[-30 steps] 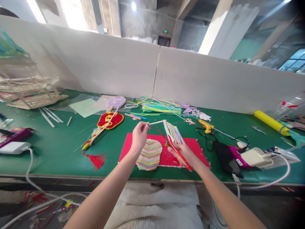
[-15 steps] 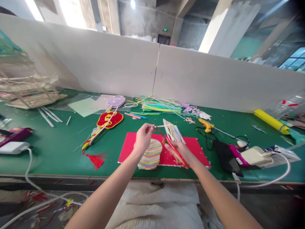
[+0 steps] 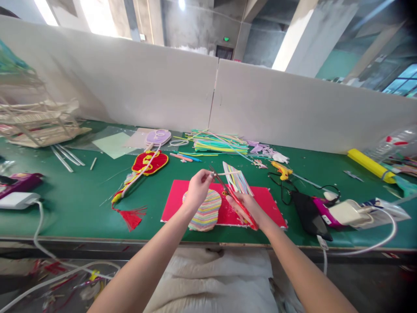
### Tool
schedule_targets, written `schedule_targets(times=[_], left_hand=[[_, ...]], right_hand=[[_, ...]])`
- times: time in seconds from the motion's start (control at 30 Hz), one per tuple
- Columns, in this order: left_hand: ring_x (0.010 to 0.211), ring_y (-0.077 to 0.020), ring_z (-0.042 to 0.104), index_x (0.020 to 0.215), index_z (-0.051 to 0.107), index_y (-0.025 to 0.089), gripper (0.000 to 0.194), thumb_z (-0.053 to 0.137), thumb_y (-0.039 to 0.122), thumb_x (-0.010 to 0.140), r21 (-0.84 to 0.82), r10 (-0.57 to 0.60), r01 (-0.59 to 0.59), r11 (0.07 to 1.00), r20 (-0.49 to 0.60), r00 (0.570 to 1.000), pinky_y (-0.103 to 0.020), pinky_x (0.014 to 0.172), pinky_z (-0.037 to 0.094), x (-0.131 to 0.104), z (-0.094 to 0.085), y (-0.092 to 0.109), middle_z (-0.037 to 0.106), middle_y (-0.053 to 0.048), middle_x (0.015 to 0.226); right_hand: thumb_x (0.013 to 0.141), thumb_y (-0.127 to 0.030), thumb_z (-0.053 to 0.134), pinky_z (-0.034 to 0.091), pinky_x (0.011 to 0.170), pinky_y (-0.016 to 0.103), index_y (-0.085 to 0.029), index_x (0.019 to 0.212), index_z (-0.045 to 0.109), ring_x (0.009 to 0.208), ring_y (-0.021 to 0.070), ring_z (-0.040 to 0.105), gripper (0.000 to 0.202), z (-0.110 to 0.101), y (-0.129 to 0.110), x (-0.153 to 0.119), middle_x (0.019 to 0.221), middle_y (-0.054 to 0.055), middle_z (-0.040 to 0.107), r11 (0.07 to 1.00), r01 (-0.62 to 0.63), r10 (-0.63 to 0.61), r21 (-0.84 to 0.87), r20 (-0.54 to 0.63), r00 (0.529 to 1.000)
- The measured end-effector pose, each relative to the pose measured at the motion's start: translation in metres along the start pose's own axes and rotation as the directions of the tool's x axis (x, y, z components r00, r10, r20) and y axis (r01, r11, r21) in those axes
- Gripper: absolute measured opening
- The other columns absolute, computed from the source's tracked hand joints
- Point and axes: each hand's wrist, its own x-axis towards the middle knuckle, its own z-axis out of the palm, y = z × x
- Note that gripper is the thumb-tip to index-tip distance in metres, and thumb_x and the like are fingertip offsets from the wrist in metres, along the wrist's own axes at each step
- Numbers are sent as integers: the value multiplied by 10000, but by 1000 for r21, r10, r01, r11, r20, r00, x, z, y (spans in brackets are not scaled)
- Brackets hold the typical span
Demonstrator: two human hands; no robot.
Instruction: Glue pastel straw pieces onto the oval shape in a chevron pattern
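Note:
Red-handled scissors are in my right hand, with their blades pointing up and left toward my left fingertips. My left hand pinches a thin pale strip that runs to the right past the blades. Below my left hand lies a rounded piece striped in pastel colours, partly over a red board. A fan of striped pastel strips rests at the board's back edge, just beyond my right hand.
Behind lie a bundle of coloured strips and a yellow glue gun. A red tasselled ornament is at the left. A black pouch and white charger sit at the right.
My left hand has shifted very slightly to the right, closer to the scissor blades. The rest looks nearly the same.

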Motion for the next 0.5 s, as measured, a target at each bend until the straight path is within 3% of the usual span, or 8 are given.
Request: schedule_targets(times=[0.07,0.33,0.43,0.5], left_hand=[[716,-160,613,728,571,196,122,528,284,800,-5,-7,7,1000,2,1000,-254,665,462,0,0,0,643,-6,703],[718,-175,622,732,570,195,117,536,294,786,-4,-16,16,1000,20,1000,-280,683,465,1,-2,-1,647,-14,707],[738,-186,632,717,569,198,116,538,291,779,1,-20,20,1000,29,999,-291,696,471,2,-3,-1,659,-20,723],[752,-193,636,710,573,197,115,538,287,772,7,-24,24,1000,36,999,-298,704,473,3,-4,-2,668,-25,734]], right_hand=[[680,-577,685,337,273,247,-230,590,563,276,115,415,379,0,-1,-1,370,-58,458,997,-64,68,-51,83,994],[698,-529,699,326,272,231,-232,636,558,278,99,400,334,1,-14,-9,390,-71,446,997,-40,46,-72,82,996],[689,-539,702,307,276,241,-229,604,562,282,106,403,351,0,-10,-7,387,-62,448,994,-39,45,-99,63,997],[648,-509,748,287,292,240,-223,567,564,289,98,395,350,0,-5,-4,380,-62,439,997,45,-47,-69,-23,999]])
